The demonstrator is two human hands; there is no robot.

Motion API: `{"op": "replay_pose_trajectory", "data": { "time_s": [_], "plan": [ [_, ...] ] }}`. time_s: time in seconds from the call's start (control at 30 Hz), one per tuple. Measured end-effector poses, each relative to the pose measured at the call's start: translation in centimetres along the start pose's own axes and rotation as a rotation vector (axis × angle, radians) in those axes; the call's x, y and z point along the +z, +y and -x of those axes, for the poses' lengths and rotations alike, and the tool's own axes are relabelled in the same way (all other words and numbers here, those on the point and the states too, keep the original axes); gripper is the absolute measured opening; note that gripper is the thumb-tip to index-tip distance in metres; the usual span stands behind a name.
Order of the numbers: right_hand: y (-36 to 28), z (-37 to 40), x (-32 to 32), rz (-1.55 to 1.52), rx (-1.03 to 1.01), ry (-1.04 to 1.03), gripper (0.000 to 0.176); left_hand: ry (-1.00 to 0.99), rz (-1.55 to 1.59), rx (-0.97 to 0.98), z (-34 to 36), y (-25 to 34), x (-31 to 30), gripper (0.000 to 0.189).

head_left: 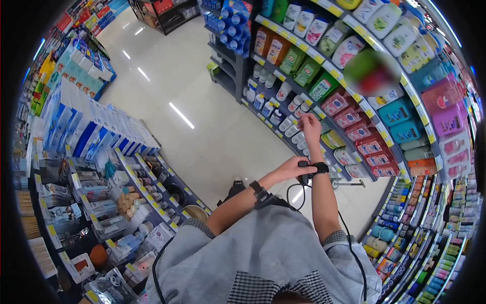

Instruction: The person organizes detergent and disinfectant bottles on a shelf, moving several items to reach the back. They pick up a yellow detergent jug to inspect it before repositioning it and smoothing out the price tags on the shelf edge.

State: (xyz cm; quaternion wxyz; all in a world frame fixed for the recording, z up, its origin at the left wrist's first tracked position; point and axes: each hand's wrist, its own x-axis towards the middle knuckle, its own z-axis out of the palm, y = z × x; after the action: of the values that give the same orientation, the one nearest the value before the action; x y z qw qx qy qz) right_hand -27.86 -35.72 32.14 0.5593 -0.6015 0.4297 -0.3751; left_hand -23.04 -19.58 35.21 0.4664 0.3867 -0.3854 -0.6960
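Observation:
My left hand (295, 168) reaches across in front of my body to the right wrist. Its fingers close around a small black device (304, 171) beside the black wrist strap (320, 167) there. A thin black cable (292, 200) loops down from the device. My right hand (310, 125) is raised, its fingers loosely bent and apart with nothing visible in them. In this view it overlaps the shelf of bottles. Another black strap (260, 192) is around my left wrist.
Shelves of bottled soaps (309, 71) with yellow price tags rise ahead and to the right. On the left stands a shelf unit (126, 187) with packaged brushes and small goods. A glossy pale floor (172, 91) runs between them. Farther off is a dark display stand (164, 15).

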Motion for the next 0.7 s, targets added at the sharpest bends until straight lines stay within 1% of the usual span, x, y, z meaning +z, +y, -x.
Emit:
{"op": "replay_pose_trajectory", "data": {
  "time_s": [0.03, 0.1, 0.13, 0.17, 0.23, 0.27, 0.3, 0.37, 0.43, 0.47, 0.5, 0.57, 0.63, 0.7],
  "plan": [
    [0.7, 0.6, 1.1, 0.012, 0.014, -0.008, 0.015, 0.005, 0.019, -0.003, 1.0, -0.2, -0.5, 0.035],
    [0.5, 1.6, 3.7, 0.338, 0.002, -0.271, 0.015, 0.017, 0.019, -0.027, 2.5, -0.2, -1.6, 0.035],
    [0.2, 2.1, 4.7, 0.473, -0.004, -0.342, 0.016, 0.041, 0.04, -0.02, 3.2, -0.6, -2.0, 0.036],
    [0.2, 2.4, 5.6, 0.481, -0.007, -0.344, 0.016, 0.041, 0.045, -0.012, 3.8, -0.9, -2.3, 0.036],
    [0.2, 2.6, 7.4, 0.714, -0.205, -0.496, 0.016, 0.063, 0.068, 0.004, 5.0, -1.2, -3.2, 0.036],
    [-0.3, 2.9, 8.4, 0.741, -0.166, -0.512, 0.015, 0.035, 0.057, -0.007, 5.3, -1.0, -3.9, 0.036],
    [-0.2, 3.1, 9.2, 0.743, -0.17, -0.523, 0.015, 0.044, 0.061, -0.001, 5.9, -1.1, -4.3, 0.036],
    [-0.1, 3.0, 10.5, 0.971, -0.323, -0.516, 0.015, -0.017, -0.024, 0.067, 6.3, -0.6, -5.7, 0.038],
    [0.8, 3.4, 12.1, 0.862, -0.434, -0.59, 0.017, -0.073, -0.118, 0.071, 7.1, -1.1, -7.2, 0.044],
    [0.9, 3.7, 13.2, 0.713, -0.36, -0.655, 0.017, -0.054, -0.406, 0.223, 7.2, -2.0, -8.9, 0.047],
    [1.0, 4.2, 14.3, 0.561, -0.284, -0.721, 0.017, -0.033, -0.389, 0.185, 8.2, -1.8, -10.1, 0.051],
    [-1.2, 5.6, 16.0, 0.483, -0.191, -0.76, 0.015, 0.119, -0.23, -0.005, 10.5, -0.2, -12.7, 0.049],
    [-1.2, 6.3, 17.4, 0.544, -0.284, -0.704, 0.014, 0.277, -0.38, 0.059, 12.1, -1.6, -17.7, 0.044],
    [-3.1, 8.0, 18.5, 0.555, -0.293, -0.737, 0.016, 0.449, -0.21, 0.12, 13.7, -2.3, -21.4, 0.035]
  ]
}}
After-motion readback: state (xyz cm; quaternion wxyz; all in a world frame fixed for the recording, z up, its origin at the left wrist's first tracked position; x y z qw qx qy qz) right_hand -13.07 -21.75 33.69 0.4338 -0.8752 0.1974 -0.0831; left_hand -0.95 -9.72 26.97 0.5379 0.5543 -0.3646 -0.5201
